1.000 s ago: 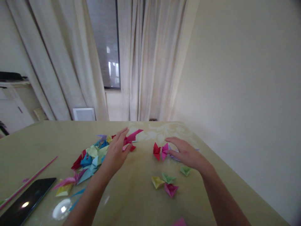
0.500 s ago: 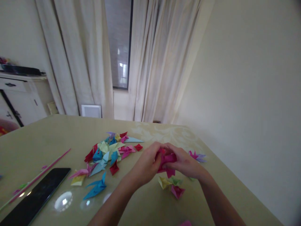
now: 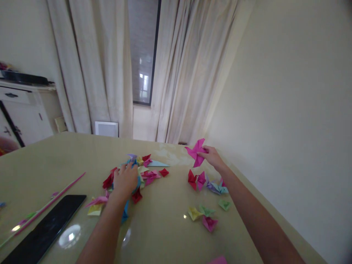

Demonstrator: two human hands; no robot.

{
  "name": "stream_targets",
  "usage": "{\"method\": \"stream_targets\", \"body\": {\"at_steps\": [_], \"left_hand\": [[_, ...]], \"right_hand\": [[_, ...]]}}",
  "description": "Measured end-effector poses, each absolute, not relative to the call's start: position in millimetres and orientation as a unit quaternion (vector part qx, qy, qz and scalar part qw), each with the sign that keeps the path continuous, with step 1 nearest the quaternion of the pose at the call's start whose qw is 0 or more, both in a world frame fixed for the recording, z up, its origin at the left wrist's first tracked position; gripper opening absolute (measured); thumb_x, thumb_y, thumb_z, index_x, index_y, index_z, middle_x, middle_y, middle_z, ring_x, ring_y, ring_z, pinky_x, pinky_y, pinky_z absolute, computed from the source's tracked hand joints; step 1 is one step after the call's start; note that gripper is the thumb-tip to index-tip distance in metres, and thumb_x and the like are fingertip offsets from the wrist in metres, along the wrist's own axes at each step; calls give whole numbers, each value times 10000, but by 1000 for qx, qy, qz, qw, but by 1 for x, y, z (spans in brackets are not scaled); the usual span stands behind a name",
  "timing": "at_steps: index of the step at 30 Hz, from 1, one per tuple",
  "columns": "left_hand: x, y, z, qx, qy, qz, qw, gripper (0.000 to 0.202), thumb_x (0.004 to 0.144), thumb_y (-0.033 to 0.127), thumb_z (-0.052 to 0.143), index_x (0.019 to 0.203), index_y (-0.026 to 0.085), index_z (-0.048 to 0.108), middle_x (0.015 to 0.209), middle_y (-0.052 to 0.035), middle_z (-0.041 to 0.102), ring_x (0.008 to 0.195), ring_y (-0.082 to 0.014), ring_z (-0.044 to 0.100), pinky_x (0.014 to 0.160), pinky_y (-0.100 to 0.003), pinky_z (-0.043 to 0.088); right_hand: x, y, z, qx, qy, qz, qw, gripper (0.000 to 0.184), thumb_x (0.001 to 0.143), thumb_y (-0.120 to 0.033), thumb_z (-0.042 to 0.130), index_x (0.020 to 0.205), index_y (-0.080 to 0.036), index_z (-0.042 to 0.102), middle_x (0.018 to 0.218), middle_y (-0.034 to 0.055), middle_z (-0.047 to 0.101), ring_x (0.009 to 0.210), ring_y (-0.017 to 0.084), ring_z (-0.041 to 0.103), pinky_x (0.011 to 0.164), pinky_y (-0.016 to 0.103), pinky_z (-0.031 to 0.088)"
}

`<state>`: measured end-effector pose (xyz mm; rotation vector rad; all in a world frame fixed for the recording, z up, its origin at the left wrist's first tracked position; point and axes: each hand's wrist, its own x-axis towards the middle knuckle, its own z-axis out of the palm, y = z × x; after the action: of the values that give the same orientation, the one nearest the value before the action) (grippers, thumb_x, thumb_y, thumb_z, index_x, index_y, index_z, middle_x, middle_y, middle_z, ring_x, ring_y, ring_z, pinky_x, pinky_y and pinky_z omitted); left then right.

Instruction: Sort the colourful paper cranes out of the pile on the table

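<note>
My right hand pinches a pink paper pinwheel by its right side, raised above the far right of the table. Over on the left, my left hand reaches into a heap of folded paper pieces, palm down with fingers a little apart. The heap mixes red, pink, blue, yellow and pale green origami, part of it hidden under that hand. Below the pinwheel lie a red folded piece, a pink one and a lilac one.
Nearer me sit small yellow, green and dark pink folded papers. A black phone and a thin pink-and-green stick lie at the left. A wall borders the table's right side.
My hands have parted. The right one carried the pink pinwheel up and away; the left let go of it and moved left onto the paper heap. Red and pink pieces now show at the right.
</note>
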<state>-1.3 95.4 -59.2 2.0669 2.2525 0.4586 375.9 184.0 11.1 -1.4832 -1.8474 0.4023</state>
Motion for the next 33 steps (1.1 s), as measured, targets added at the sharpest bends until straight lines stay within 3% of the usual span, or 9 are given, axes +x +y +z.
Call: {"method": "stream_targets", "body": {"at_steps": [4,7,10,12,18,21,26,30,33], "left_hand": [[-14,96,-70,654,750,94,33,441,956,56,386,1171,175,752,1373,-205,693,1387,-410,550,1099,-679,401],[-10,98,-72,645,760,79,26,402,935,87,469,1229,175,729,1357,-214,695,1386,-405,555,1104,-690,389],[-8,99,-71,638,766,78,17,394,936,77,458,1190,182,741,1334,-212,700,1362,-405,573,1098,-693,391],[-8,98,-70,639,765,85,7,392,959,79,418,1150,182,745,1335,-211,695,1342,-406,583,1097,-710,381],[-7,94,-44,671,733,110,-22,303,1019,147,419,1097,218,703,1253,-151,736,1269,-373,619,1137,-783,269],[3,93,-25,668,727,151,-51,254,1055,246,417,1152,217,651,1262,-156,711,1249,-363,619,1153,-723,296],[24,93,-12,652,694,300,-44,161,990,296,466,1050,217,593,1246,-161,673,1138,-364,657,1006,-586,480],[31,97,-14,682,594,416,88,221,942,454,510,970,238,545,1036,-101,699,1014,-317,686,907,-483,542],[35,95,-10,675,525,472,213,371,877,600,603,917,232,571,1036,-94,701,1005,-292,689,839,-414,576]], "right_hand": [[378,207,-9,-651,-632,193,375,350,1035,-382,683,1317,-178,650,1291,97,684,1058,233,709,893,440,626],[377,206,-15,-671,-593,172,410,385,1021,-369,698,1352,-183,639,1372,115,651,1173,275,676,989,500,587],[367,191,-16,-648,-600,153,443,441,944,-334,747,1345,-181,642,1417,156,632,1332,326,593,1151,558,461],[356,171,-14,-611,-627,159,455,479,892,-332,757,1337,-195,645,1432,155,632,1392,326,554,1205,549,401],[319,85,9,-446,-709,217,501,513,955,-443,718,1432,-306,583,1462,82,620,1373,246,585,1142,449,480],[311,60,25,-400,-724,201,525,463,979,-420,714,1414,-317,591,1449,80,614,1326,241,606,1111,439,502],[312,61,28,-397,-723,194,530,437,988,-402,707,1401,-314,593,1414,71,631,1288,245,620,1095,445,508],[313,69,19,-418,-726,219,501,459,985,-433,711,1406,-294,593,1394,76,658,1286,251,624,1104,460,500],[310,68,14,-427,-753,258,429,619,959,-515,739,1491,-272,536,1512,105,601,1352,271,593,1135,480,482]]}}
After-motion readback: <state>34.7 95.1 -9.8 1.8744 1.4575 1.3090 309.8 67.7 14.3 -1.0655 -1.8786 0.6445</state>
